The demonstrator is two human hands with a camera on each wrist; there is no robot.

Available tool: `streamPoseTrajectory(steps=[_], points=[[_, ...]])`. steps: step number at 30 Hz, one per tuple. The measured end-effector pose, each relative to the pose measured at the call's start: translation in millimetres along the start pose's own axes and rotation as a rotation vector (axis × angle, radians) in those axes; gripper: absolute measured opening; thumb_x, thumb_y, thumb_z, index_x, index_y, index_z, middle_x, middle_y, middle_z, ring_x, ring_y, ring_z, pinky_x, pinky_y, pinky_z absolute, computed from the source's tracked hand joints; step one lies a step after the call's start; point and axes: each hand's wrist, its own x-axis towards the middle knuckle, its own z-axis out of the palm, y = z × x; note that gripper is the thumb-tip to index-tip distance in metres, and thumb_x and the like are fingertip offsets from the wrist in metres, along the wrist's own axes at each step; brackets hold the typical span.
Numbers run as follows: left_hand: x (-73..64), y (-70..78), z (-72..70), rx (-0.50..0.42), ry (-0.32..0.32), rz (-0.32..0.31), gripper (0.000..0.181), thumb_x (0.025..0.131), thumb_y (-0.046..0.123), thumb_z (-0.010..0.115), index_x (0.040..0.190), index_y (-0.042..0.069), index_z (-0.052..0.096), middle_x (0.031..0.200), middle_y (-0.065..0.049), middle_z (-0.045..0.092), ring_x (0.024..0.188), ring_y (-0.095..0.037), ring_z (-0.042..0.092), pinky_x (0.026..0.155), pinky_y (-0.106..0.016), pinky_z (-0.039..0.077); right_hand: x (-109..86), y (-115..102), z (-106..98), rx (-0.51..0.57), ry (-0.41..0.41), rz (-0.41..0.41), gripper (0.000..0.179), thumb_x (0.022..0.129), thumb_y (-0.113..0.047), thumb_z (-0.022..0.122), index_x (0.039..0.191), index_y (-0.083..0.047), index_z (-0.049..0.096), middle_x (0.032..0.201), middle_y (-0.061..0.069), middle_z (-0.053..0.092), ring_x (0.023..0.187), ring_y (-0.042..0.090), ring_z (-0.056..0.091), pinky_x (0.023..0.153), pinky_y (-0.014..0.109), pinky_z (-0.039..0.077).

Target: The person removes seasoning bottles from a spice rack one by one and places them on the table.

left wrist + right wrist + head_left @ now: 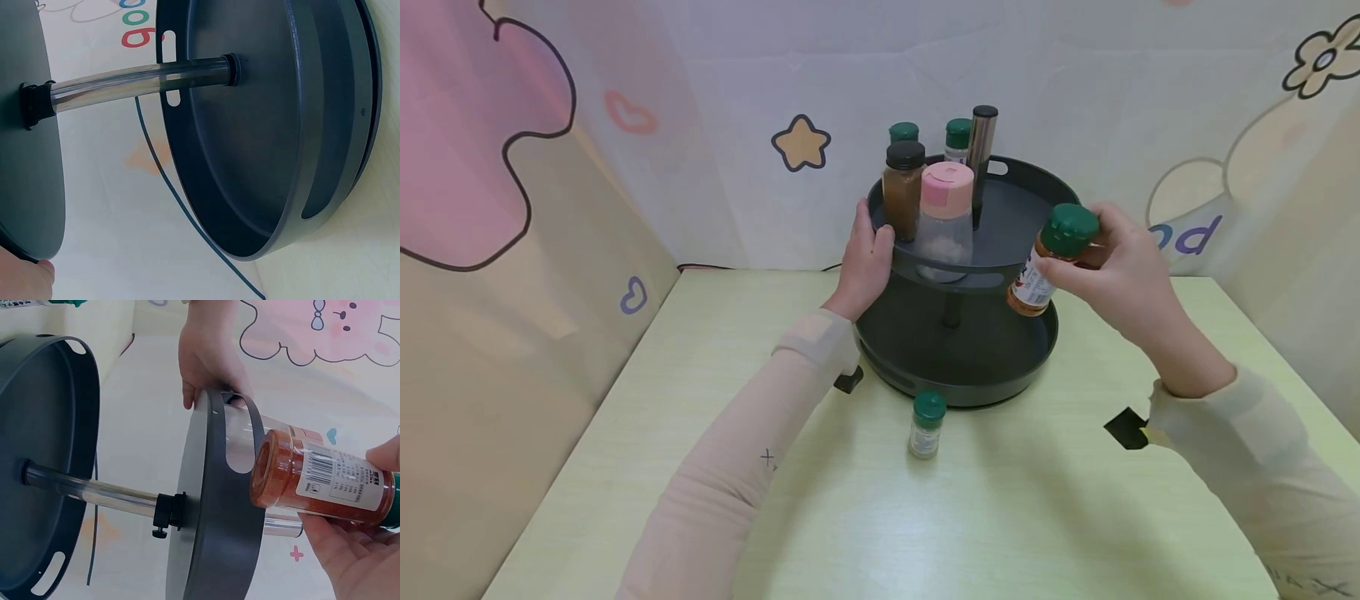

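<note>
My right hand point(1131, 271) holds a spice jar point(1033, 279) with a green cap, tilted, beside the right front rim of a black two-tier turntable rack point(955, 392). Red-brown powder fills this jar point(290, 469), and its white label shows a barcode. At the upper tray's left side, my left hand point(865, 262) grips the rim, a fingertip reaching its underside in the left wrist view. On the upper tray stand a brown jar point(902, 196) with a black lid, a pink-capped clear shaker point(946, 217), a tall metallic cylinder point(982, 158) and two green-capped jars point(957, 133) behind.
A small green-capped jar point(927, 427) stands on the pale table point(1000, 517) in front of the rack. The lower tray point(250, 144) surrounds the base of a metal post point(137, 84). A patterned cloth point(737, 125) hangs behind, with a thin dark cord point(181, 200) near it.
</note>
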Motion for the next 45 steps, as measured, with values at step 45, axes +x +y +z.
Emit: streamPoseTrajectory(steps=[45], points=[[0.7, -0.7, 0.1, 0.006, -0.004, -0.014, 0.06, 0.092, 0.029, 0.026, 0.143, 0.013, -0.002, 0.151, 0.002, 0.001, 0.138, -0.012, 0.007, 0.112, -0.034, 0.012, -15.5, 24.2, 20.0, -0.056, -0.256, 0.034, 0.045, 0.08, -0.016, 0.063, 0.116, 0.0, 0.043, 0.106, 0.015, 0.057, 0.086, 0.018, 0.065, 0.075, 0.031, 0.053]])
